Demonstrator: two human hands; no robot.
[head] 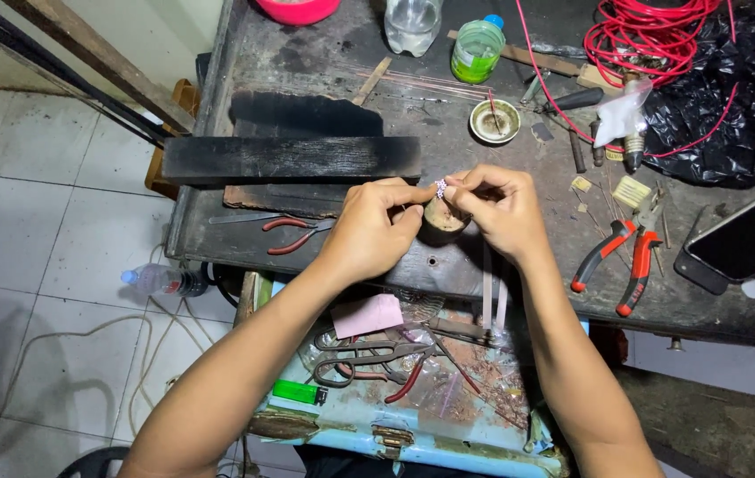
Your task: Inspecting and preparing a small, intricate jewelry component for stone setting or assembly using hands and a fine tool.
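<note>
Where the two hands meet, just above the middle of the frame, there's a tiny beaded piece [440, 188], white with pinkish bits, pinched between fingertips from both sides. The left hand [376, 228] has thumb and forefinger closed on it from the left, the right hand [500, 211] does the same from the right, the other fingers curled loosely underneath. It's too small to tell which way its long axis runs, honestly; it just looks like a little cluster sitting upright between the fingertips.

Both forearms come up from the bottom edge and angle inward, wrists bent so the knuckles face up toward the camera. Right under the pinch sits a small round dark block [442, 221], partly hidden by the fingers; can't tell if the hands rest on it.

Going outward: red-handled pliers [296, 235] lie just left of the left hand, and a long black wooden bar [291, 159] runs horizontally above them. Above the hands there's a small round dish [494, 121], and a green-tinted jar [477, 50] near the top. Right of the frame, red-and-black pliers [623, 253], a dark phone [743, 239], and a coil of red wire [647, 31] in the upper right. Below the hands, an open light-blue case [369, 416] holds scissors [370, 357], a green lighter [300, 391] and a pink slip of paper [367, 315]. A plastic bottle [161, 280] lies on the tiled floor, left.
</note>
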